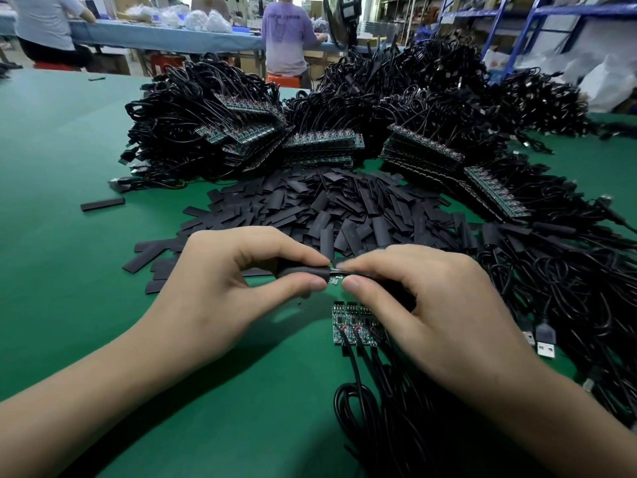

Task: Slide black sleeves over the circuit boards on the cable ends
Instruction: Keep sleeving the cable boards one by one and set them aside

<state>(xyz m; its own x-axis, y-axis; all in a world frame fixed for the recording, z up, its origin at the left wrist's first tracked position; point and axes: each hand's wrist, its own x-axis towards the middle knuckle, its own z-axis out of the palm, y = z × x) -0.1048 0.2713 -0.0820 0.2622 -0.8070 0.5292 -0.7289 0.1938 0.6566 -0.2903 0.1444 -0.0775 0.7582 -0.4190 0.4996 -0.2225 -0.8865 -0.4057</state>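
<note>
No legible text, print on purple shirt point(287, 20) and circuit boards point(348, 322) too blurred

A green-covered table point(69, 150) is seen in the foreground. Behind it, a long blue-topped table point(165, 37) is set crosswise and loaded with white bagged bundles point(206, 19). At the blue table's right end a person in a lilac shirt point(286, 36) is seated on an orange stool point(283, 80); at its left end another person point(44, 22) is seen. Cardboard boxes point(113, 62) are stowed beneath it. To its right, a black fan point(341, 19), blue metal shelving point(537, 22) and white plastic bags point(599, 81) are placed.
</note>
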